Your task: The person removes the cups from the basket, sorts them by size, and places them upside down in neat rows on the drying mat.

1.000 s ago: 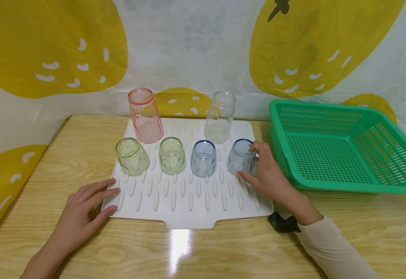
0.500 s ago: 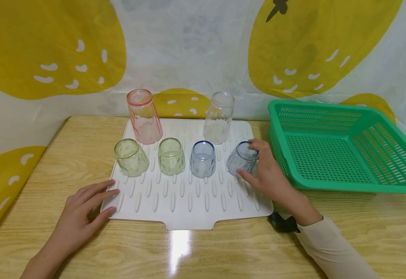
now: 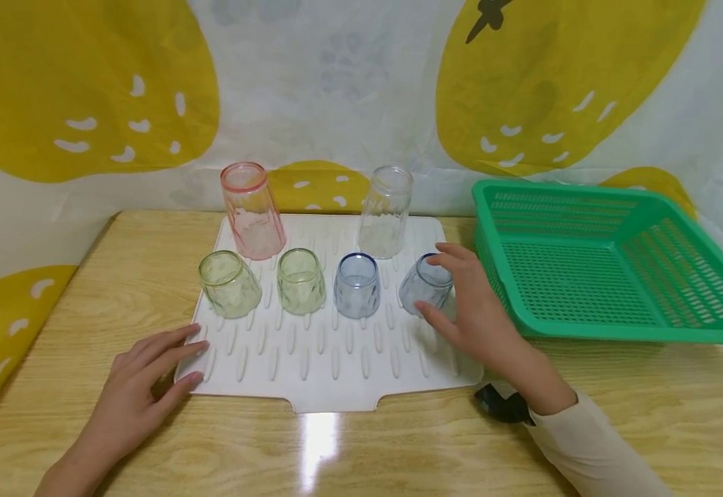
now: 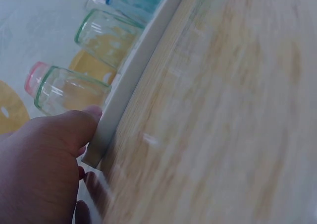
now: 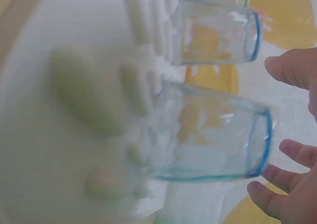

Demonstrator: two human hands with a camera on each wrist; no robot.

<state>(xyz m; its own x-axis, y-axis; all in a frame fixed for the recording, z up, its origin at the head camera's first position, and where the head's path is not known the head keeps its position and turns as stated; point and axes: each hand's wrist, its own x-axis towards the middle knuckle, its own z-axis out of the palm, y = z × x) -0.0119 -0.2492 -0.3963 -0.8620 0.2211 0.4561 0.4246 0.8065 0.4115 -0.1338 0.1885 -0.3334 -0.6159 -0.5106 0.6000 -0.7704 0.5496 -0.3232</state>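
My right hand (image 3: 479, 310) is spread around a small clear glass with a blue rim (image 3: 426, 283). In the right wrist view the thumb stands apart from this glass, and the fingers lie close to its rim; whether one touches is unclear. The glass leans right in the head view. My left hand (image 3: 140, 386) rests with extended fingers on the left edge of a white ridged drying mat (image 3: 336, 397). On the mat stand another blue-rimmed glass (image 3: 357, 286), two green glasses (image 3: 301, 283), a tall pink glass (image 3: 253, 214) and a tall clear glass (image 3: 386, 214), narrower ends up.
A green plastic basket (image 3: 510, 304) stands to the right of the mat, close to my right hand. Mat and basket are on a wooden table (image 3: 224, 449). Behind hangs a white cloth (image 3: 324, 103) with yellow shapes.
The rightmost blue-rimmed glass has its top tipped further right than a second ago. My right fingers have spread and lifted off it somewhat. The left hand stays at the mat's edge.
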